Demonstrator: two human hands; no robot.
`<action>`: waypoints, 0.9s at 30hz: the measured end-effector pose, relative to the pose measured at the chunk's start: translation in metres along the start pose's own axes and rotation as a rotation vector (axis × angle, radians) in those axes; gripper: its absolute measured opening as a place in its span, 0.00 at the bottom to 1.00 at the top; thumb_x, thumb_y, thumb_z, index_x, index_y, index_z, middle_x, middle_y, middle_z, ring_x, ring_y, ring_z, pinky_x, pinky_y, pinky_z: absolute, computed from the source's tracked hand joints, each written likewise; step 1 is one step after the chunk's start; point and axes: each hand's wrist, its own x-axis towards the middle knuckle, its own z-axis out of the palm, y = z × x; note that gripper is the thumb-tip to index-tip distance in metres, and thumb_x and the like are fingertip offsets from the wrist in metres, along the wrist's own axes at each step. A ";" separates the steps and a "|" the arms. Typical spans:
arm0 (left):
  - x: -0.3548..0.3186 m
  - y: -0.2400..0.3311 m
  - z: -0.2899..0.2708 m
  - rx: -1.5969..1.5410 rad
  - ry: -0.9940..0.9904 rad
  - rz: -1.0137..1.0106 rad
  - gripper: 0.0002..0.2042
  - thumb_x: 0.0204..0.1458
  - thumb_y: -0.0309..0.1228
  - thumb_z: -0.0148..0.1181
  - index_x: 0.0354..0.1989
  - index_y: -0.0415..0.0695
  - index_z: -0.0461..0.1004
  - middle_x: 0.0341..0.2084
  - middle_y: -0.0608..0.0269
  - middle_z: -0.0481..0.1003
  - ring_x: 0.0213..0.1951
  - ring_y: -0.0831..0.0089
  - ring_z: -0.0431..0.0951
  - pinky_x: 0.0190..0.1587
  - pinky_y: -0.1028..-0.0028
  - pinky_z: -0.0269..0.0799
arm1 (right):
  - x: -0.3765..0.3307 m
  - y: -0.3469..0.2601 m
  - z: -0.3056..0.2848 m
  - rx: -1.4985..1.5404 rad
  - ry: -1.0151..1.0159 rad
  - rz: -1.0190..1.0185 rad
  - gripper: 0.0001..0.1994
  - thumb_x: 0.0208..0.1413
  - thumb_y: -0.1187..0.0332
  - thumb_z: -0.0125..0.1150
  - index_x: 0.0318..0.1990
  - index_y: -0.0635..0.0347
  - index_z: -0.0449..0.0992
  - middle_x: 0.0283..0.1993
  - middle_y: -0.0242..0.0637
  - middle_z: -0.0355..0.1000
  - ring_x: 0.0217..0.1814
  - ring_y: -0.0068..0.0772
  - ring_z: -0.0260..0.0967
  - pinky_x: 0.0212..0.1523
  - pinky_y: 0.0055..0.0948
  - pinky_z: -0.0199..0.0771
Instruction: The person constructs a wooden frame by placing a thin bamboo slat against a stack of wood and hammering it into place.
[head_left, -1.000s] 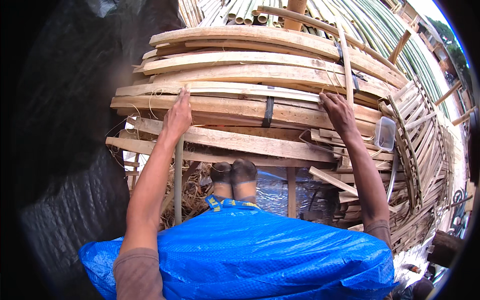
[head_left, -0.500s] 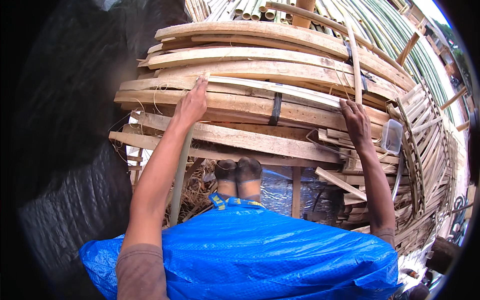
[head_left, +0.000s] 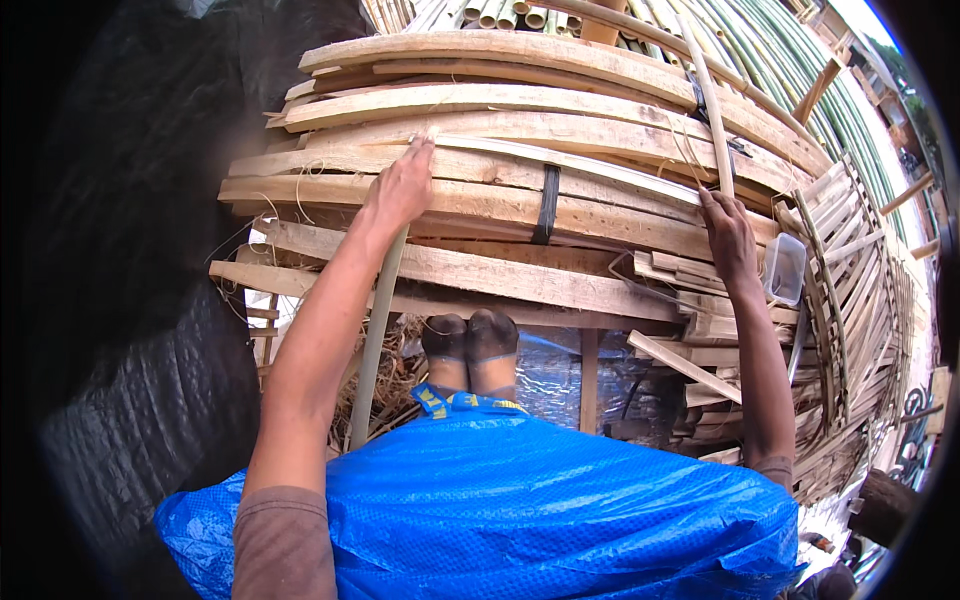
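Observation:
A pale, thin bamboo strip (head_left: pixel 570 160) spans between my two hands, lying across stacked wooden planks (head_left: pixel 480 205). My left hand (head_left: pixel 403 188) pinches its left end with closed fingers. At the other end my right hand (head_left: pixel 728 232) is closed round the strip. A second long pale strip (head_left: pixel 708 95) runs from my right hand toward the far side. Below my left hand a greenish strip (head_left: pixel 378 330) slants down toward my lap. Whether these lengths are one bent piece or separate, I cannot tell.
Blue plastic sheeting (head_left: pixel 520 490) covers my lap. A clear plastic container (head_left: pixel 785 268) sits right of my right hand, near piled wooden slats (head_left: pixel 870 300). Bamboo poles (head_left: pixel 780 80) lie at the far right. Black tape (head_left: pixel 547 205) wraps a plank; dark sheeting (head_left: pixel 130 300) hangs left.
My left hand has moved slightly right and away with the strip end, and the greenish strip below has shifted right. My right hand has moved slightly right. Both hands keep their hold.

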 end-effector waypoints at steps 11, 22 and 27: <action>-0.006 0.014 -0.003 0.035 -0.038 -0.104 0.24 0.57 0.21 0.39 0.64 0.35 0.61 0.67 0.44 0.57 0.52 0.42 0.75 0.55 0.53 0.75 | 0.003 -0.017 -0.016 -0.042 -0.125 0.050 0.28 0.51 0.66 0.65 0.61 0.56 0.69 0.62 0.45 0.66 0.65 0.49 0.61 0.64 0.41 0.64; -0.001 0.023 -0.012 0.129 -0.018 -0.109 0.23 0.56 0.20 0.43 0.62 0.37 0.64 0.64 0.54 0.61 0.48 0.45 0.77 0.50 0.53 0.76 | -0.048 0.017 -0.061 0.072 -0.012 0.439 0.25 0.52 0.61 0.64 0.57 0.58 0.71 0.55 0.49 0.70 0.59 0.53 0.66 0.60 0.44 0.66; 0.000 0.026 -0.019 0.057 -0.056 -0.129 0.20 0.60 0.25 0.44 0.61 0.38 0.65 0.63 0.55 0.62 0.49 0.43 0.75 0.52 0.52 0.73 | -0.095 -0.010 -0.098 0.239 0.109 0.401 0.13 0.54 0.66 0.63 0.44 0.61 0.78 0.46 0.46 0.75 0.50 0.49 0.72 0.53 0.40 0.70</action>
